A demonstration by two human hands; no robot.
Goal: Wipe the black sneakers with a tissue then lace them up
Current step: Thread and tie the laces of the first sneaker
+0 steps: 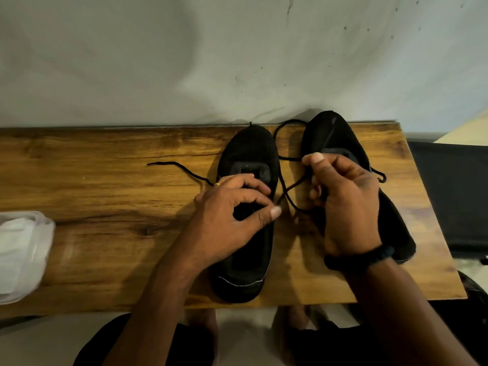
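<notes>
While both hands work at the middle of the frame, the task looks to be in its lacing half. Two black sneakers stand side by side on a wooden table (105,196), toes toward the wall at the top of the frame: the left sneaker (248,154) at centre, the right sneaker (332,133) just right of it and a little further up.

The left hand (232,220) lies over the throat of the left sneaker, fingers curled and thumb pressed in as if pinching the lace (285,186) at the eyelets; what exactly it grips is hidden under the fingers. The right hand (346,196) is clenched over the right sneaker, thumb up, with a strand of lace running out of the fist toward the left hand. One loose end (179,167) trails across the table to the left of centre; another strand loops up between the two toes.

A crumpled white tissue (21,254) lies at the left edge of the frame, well apart from the sneakers and from both hands, so I judge the wiping done, or at least set aside. How clean the sneakers are cannot be told in this light.

Lacing is not finished. On the left sneaker no crossings show ahead of the fingers. Whether the right sneaker has any lace threaded cannot be told, as the hand covers its throat. Most of the threading, and the tying on both, appears left to do.
</notes>
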